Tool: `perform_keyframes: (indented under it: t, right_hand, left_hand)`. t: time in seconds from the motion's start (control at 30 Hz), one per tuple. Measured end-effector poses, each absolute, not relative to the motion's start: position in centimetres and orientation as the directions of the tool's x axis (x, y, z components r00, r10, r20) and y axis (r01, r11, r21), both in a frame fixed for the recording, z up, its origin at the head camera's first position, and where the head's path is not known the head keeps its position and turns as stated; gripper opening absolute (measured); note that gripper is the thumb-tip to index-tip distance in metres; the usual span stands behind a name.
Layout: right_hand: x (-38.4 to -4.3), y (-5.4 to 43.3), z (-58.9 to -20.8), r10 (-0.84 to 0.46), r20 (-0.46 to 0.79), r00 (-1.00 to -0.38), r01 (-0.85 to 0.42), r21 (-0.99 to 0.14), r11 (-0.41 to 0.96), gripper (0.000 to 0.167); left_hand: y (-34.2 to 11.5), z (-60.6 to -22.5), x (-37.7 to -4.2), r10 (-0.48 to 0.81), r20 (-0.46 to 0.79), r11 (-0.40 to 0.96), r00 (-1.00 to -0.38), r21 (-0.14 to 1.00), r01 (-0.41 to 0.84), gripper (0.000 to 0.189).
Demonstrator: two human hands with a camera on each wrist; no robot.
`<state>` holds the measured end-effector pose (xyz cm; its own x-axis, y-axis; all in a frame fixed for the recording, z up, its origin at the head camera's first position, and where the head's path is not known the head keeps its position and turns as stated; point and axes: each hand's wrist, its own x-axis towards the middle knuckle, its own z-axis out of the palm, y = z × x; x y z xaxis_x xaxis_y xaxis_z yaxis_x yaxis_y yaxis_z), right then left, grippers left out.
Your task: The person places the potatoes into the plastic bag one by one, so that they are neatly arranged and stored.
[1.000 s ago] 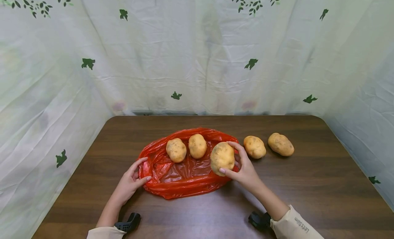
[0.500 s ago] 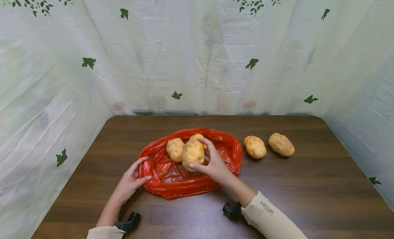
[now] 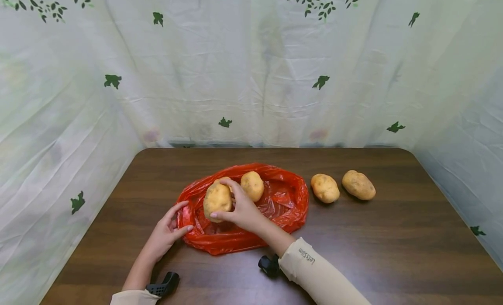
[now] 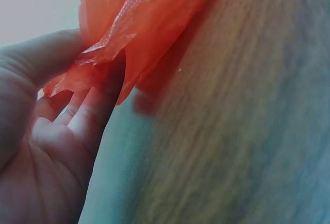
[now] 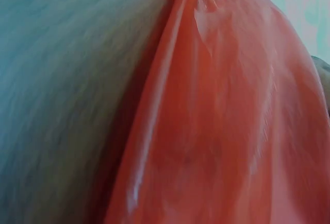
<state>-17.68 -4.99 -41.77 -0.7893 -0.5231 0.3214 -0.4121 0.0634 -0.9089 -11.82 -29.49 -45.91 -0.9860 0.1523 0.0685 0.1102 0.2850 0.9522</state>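
Note:
A red plastic bag (image 3: pixel 284 217) lies spread with its mouth facing up on the table. My left hand (image 3: pixel 163 235) holds the bag's left rim; in the left wrist view, thumb and fingers are on either side of the crumpled plastic (image 4: pixel 139 33). Over the left part of the bag, my right hand (image 3: pixel 245 211) grips a large potato (image 3: pixel 217 203) between thumb and fingers. Inside the bag sits one potato (image 3: pixel 252 186), and another just left of it is mostly hidden behind the held one. The right wrist view is filled by the bag's side (image 5: pixel 221 110).
Two more potatoes, a rounder one (image 3: pixel 325 188) and a longer one (image 3: pixel 359 185), lie on the brown wooden table (image 3: pixel 393 244) right of the bag. A pale curtain (image 3: pixel 251 77) with leaf prints hangs behind and at both sides.
My right hand has carried the large potato leftward across the bag, from its right side to its left. The left hand has stayed at the rim.

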Motion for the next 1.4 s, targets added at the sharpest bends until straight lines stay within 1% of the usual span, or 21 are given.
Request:
perform_keyframes:
  t: [0.1, 0.27, 0.37, 0.53, 0.73, 1.07, 1.27, 1.4]
  right_hand:
    - [-17.6, -5.8, -42.0, -0.538, 0.328, -0.776, -0.437, -0.895, 0.084, 0.074]
    - [-17.2, -6.3, -42.4, -0.563, 0.250, -0.788, -0.416, -0.890, 0.186, 0.076]
    - [-17.2, -6.5, -42.6, -0.585, 0.212, -0.783, -0.411, -0.882, 0.230, 0.076]
    - [-17.0, -6.6, -42.6, -0.601, 0.142, -0.786, -0.364, -0.893, 0.265, 0.078]
    - [-16.9, -6.6, -42.9, -0.606, 0.060, -0.794, -0.316, -0.891, 0.327, 0.076]
    - [-16.9, -6.9, -43.0, -0.659, 0.034, -0.751, -0.348, -0.869, 0.351, 0.073]
    - [-17.0, -6.7, -43.0, -0.644, 0.066, -0.762, -0.368, -0.862, 0.348, 0.066]
    - [-16.9, -6.4, -42.8, -0.632, 0.068, -0.772, -0.325, -0.897, 0.301, 0.062]
  left_hand:
    - [-29.5, -45.9, -11.7, 0.151, 0.066, 0.283, -0.986, 0.953, 0.107, 0.066]
    - [-29.4, -45.8, -11.7, 0.161, 0.070, 0.246, -0.985, 0.963, 0.109, 0.066]
    - [-29.4, -45.8, -11.7, 0.164, 0.080, 0.222, -0.983, 0.968, 0.115, 0.066]
    - [-29.3, -45.7, -11.7, 0.163, 0.088, 0.215, -0.983, 0.969, 0.122, 0.066]
    - [-29.4, -45.7, -11.6, 0.160, 0.072, 0.234, -0.985, 0.966, 0.108, 0.065]
    - [-29.4, -45.6, -11.7, 0.155, 0.047, 0.267, -0.987, 0.960, 0.087, 0.066]
    - [-29.5, -45.8, -11.8, 0.157, 0.044, 0.255, -0.987, 0.963, 0.083, 0.066]
    - [-29.5, -45.9, -11.8, 0.161, 0.049, 0.236, -0.986, 0.968, 0.086, 0.066]
